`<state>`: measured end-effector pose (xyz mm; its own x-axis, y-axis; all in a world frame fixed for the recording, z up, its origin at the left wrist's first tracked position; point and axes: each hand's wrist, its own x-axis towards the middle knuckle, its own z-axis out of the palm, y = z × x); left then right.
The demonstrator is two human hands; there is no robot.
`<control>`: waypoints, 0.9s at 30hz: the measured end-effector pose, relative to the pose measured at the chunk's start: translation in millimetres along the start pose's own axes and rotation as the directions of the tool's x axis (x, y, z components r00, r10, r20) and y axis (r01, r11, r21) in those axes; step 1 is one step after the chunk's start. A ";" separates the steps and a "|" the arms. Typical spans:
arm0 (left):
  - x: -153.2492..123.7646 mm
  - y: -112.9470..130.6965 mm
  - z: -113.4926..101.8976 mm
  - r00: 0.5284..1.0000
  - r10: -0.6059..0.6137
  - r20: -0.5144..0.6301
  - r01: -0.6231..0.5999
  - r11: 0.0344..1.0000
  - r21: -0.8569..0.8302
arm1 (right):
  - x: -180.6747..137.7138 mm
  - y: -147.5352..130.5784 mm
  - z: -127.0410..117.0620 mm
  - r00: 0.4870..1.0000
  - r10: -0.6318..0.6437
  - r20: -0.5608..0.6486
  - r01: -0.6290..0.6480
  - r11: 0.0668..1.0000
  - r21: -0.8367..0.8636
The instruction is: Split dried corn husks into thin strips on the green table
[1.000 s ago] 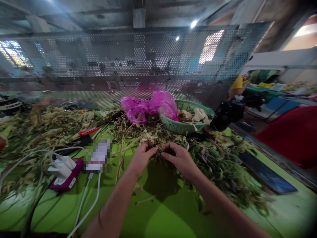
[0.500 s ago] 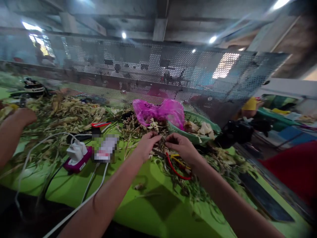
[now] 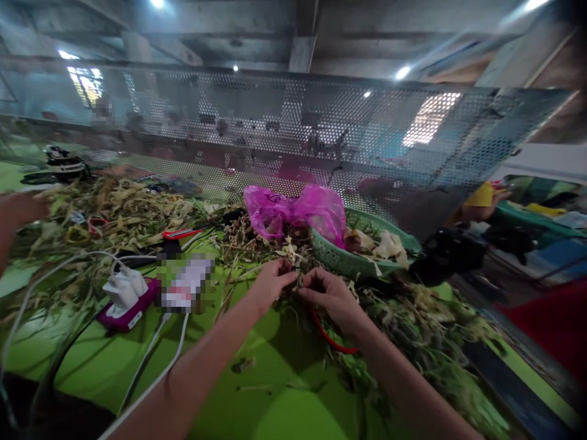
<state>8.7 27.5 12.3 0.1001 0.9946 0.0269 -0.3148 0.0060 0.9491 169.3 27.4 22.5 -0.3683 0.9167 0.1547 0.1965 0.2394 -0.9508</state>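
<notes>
Your left hand [image 3: 270,286] and right hand [image 3: 331,298] have drawn slightly nearer you: the left pinches a plant sprig [image 3: 290,249]; the right's grip I cannot tell. The sprig sits between them, above the surface [image 3: 284,403], before the green basket [image 3: 337,252], seemingly so both can reach it.

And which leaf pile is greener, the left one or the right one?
The right pile, beside the right hand, is greener; the left pile looks yellower.

Glossy plastic bag [image 3: 328,211] crumples beyond the fingers [image 3: 288,279]; smooth table [image 3: 279,403] spreads below them; perforated metal screen [image 3: 275,153] behind.
</notes>
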 end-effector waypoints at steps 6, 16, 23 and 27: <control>0.1 -9.1 -7.4 0.997 0.069 0.036 -0.073 0.991 0.116 | 0.5 -0.1 3.2 0.996 0.046 0.078 -0.044 0.999 -0.027; -1.8 -17.7 -5.2 0.993 0.097 -0.062 -0.084 0.979 0.184 | -3.1 7.9 10.4 0.996 0.067 0.054 -0.062 0.993 -0.096; -1.3 -17.4 -8.5 0.986 0.145 -0.088 -0.124 0.970 0.209 | -4.0 6.4 11.5 1.000 0.023 0.004 -0.022 0.984 -0.177; -2.6 -14.7 -11.4 0.981 0.162 -0.105 -0.134 0.964 0.230 | -4.1 5.7 11.3 1.000 0.018 0.001 -0.017 0.972 -0.234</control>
<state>2.3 26.0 -5.3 -0.0515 0.9878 0.1472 -0.1000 -0.1517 0.9834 161.7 21.4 13.4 -0.3656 0.9205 0.1378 0.4103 0.2922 -0.8639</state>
